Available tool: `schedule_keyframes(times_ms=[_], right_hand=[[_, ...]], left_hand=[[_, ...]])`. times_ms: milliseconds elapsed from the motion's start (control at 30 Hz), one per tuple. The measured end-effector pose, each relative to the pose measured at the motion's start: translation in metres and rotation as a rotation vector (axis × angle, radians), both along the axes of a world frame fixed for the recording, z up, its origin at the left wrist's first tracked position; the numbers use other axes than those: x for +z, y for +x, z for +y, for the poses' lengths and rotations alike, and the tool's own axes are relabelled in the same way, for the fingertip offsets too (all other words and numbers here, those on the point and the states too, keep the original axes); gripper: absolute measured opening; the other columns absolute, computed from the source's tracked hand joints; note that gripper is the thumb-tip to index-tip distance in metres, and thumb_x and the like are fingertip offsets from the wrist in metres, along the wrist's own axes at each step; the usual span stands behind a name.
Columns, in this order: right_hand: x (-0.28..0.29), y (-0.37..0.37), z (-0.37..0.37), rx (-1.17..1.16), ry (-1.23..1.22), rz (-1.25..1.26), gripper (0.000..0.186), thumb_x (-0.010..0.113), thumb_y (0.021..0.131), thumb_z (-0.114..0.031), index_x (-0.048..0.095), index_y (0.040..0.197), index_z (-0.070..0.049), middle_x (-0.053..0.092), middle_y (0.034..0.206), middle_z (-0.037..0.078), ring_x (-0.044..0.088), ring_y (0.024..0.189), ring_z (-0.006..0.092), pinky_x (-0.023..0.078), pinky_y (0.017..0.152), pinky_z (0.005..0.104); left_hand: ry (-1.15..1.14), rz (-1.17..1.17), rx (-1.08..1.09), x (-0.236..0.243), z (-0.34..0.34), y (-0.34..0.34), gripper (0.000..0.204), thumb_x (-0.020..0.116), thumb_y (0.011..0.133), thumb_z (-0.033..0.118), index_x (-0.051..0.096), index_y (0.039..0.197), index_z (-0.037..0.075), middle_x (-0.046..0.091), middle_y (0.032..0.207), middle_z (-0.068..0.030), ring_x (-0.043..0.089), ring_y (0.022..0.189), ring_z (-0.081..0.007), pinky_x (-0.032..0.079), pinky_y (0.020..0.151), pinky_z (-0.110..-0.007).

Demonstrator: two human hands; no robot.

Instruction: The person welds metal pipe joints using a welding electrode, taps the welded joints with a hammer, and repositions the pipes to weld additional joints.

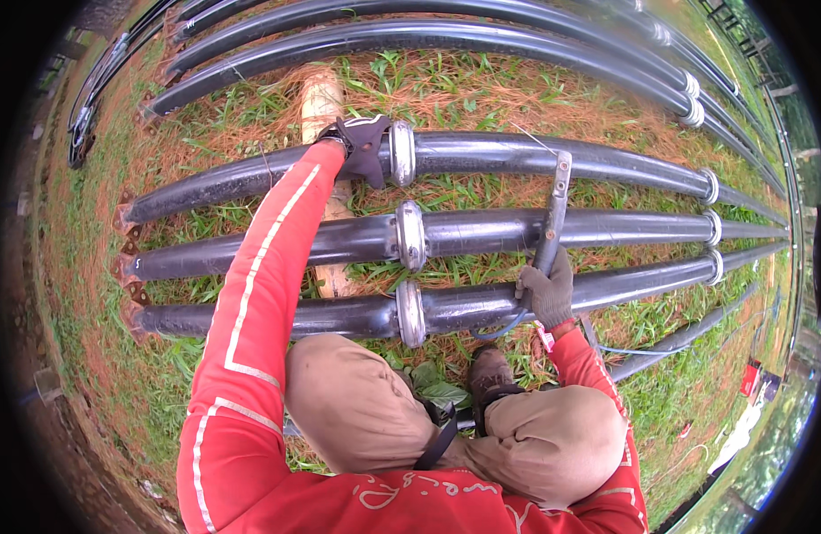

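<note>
My left hand (361,147), in a dark glove, is wrapped over the farthest of three black steel pipes (508,153) lying side by side in front of me. It sits just left of that pipe's silver ring collar (402,154). My right hand (550,289), in a grey glove, is closed around a welding electrode holder (554,214), a flat metal bar with holes. A thin rod (533,136) sticks out from its far end, pointing left. Two more pipes, the middle one (491,231) and the nearest one (482,303), have similar collars.
More black pipes (384,36) lie farther off. A pale log (321,98) runs beneath the near pipes. Blue cable (642,351) trails right from near my right hand. Rusty end plates (125,267) are at left. Grass and dry needles cover the ground.
</note>
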State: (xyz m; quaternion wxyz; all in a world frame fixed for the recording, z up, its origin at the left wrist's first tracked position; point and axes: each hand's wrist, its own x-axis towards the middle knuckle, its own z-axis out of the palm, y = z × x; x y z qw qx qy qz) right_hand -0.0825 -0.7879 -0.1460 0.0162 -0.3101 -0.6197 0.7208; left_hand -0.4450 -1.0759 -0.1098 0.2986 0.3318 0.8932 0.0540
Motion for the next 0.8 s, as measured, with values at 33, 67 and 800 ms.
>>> schedule_keyframes(times_ms=[33,67,800], right_hand=[[0.0,0.0,0.0,0.0,0.005,-0.004,0.037,0.067,0.09,0.005,0.052,0.124,0.002,0.066,0.084,0.01,0.066,0.061,0.0176,0.058,0.054,0.0348],[0.0,0.001,0.0,0.003,0.005,-0.005,0.037,0.067,0.09,0.005,0.052,0.124,0.002,0.066,0.084,0.01,0.066,0.061,0.0176,0.058,0.054,0.0348],[-0.005,0.001,-0.003,-0.003,0.02,0.013,0.036,0.067,0.092,0.004,0.051,0.124,0.0,0.065,0.083,0.009,0.067,0.062,0.0183,0.058,0.054,0.0351]], left_hand=[[0.017,-0.018,-0.004,-0.003,-0.001,0.0,0.101,0.099,0.06,0.026,0.05,0.145,0.004,0.073,0.12,-0.0223,0.073,0.11,-0.0399,0.06,0.095,-0.051],[0.016,-0.018,-0.001,-0.007,-0.002,-0.001,0.101,0.099,0.06,0.026,0.05,0.145,0.004,0.073,0.12,-0.0223,0.073,0.11,-0.0399,0.06,0.095,-0.051],[0.231,0.13,-0.012,-0.018,-0.012,0.017,0.149,0.106,0.051,0.042,0.027,0.17,-0.002,0.066,0.146,-0.03,0.07,0.13,-0.0443,0.057,0.109,-0.047]])
